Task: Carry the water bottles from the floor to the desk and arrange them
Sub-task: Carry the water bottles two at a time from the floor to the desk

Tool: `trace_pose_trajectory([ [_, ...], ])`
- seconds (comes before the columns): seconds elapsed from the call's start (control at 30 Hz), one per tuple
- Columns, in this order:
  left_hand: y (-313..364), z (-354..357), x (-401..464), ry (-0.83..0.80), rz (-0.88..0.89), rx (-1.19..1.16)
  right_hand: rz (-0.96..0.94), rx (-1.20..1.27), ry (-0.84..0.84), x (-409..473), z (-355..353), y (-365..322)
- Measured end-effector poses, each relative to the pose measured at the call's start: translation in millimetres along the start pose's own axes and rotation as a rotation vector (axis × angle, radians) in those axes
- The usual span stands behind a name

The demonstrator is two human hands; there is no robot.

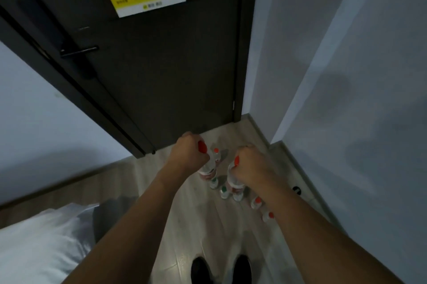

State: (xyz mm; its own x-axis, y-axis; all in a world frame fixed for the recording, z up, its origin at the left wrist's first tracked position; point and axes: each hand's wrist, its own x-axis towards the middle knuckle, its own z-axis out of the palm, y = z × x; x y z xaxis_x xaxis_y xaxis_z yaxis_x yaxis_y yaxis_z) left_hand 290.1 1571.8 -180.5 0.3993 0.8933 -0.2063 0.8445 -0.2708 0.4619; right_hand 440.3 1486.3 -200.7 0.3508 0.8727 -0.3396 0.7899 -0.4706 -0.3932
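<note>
Two water bottles are held over the floor [184, 226], one in each hand. The left hand [188, 152] is closed in a fist round the neck of a red-capped bottle [208, 168], the red cap showing just beside the curled fingers. The right hand [250, 164] is likewise curled round the top of a second bottle [232, 179], whose red cap is seen at the left edge of the fist. Whether either bottle has left the floor cannot be told from this view.

Further bottles are left standing on the floor below and to the right of the hands: one red-capped bottle [216, 155] at the far side near the dark door [161, 64], two with green caps [223, 191] between the hands, and two more red-capped ones [257, 201] at the near right beneath the right forearm. No desk is in view; a bed [41, 244] is seen at the near left.

The bottles appear to be clear thin-walled plastic and are judged to be full, so a moderate weight is to be expected, with walls that give under a squeeze. The neck under the cap is probably the stiffest part, and it offers a ridge against slipping. A grip lower on the labelled body would likely be steadier for setting a bottle upright on the desk. Breakage is not much to be feared, though a dropped bottle could knock over those standing close by.
</note>
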Motion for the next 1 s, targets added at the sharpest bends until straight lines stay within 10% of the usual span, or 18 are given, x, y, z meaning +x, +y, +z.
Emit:
trace_pose_trajectory([
  [1.0,187,56,22,-0.292,0.532,0.094,0.538,0.215,0.287,-107,-79,137],
])
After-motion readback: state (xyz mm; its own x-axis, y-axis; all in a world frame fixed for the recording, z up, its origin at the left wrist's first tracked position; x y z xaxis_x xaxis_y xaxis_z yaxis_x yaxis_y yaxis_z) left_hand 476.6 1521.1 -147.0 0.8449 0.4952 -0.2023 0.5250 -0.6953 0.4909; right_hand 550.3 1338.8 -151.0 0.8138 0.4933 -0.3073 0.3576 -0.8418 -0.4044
